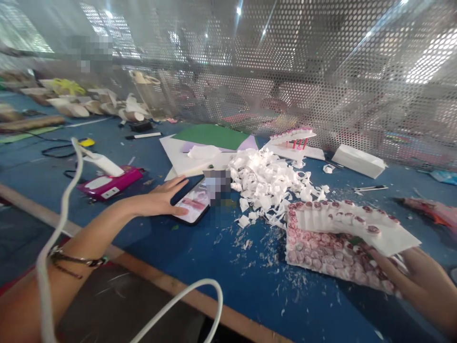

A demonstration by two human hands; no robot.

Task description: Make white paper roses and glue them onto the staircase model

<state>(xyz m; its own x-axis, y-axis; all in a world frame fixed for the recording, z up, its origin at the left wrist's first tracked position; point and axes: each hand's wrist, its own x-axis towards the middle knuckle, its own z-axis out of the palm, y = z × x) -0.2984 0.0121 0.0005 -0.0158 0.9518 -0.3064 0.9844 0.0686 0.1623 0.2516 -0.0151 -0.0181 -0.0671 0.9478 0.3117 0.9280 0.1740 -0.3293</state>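
My left hand (162, 197) lies with fingers spread at the near left edge of a smartphone (193, 207), its thumb over the lit screen. A pink and white picture shows on the screen; part of it is blurred out. On the right, my right hand (410, 276) grips a paper craft model (321, 252) by its right end. Pink rosette-like pieces cover the model's side, and a white top piece carries dark red dots. Some of my right fingers are hidden behind or under the model. White paper scraps (271, 176) are heaped between the phone and the model.
A magenta power strip (110, 183) with a white plug and cable stands left. Behind the scraps lie green paper (210, 136) and a second small model (294, 138) on red posts. A utility knife (371, 188) lies right. Perforated mesh (285, 62) borders the back.
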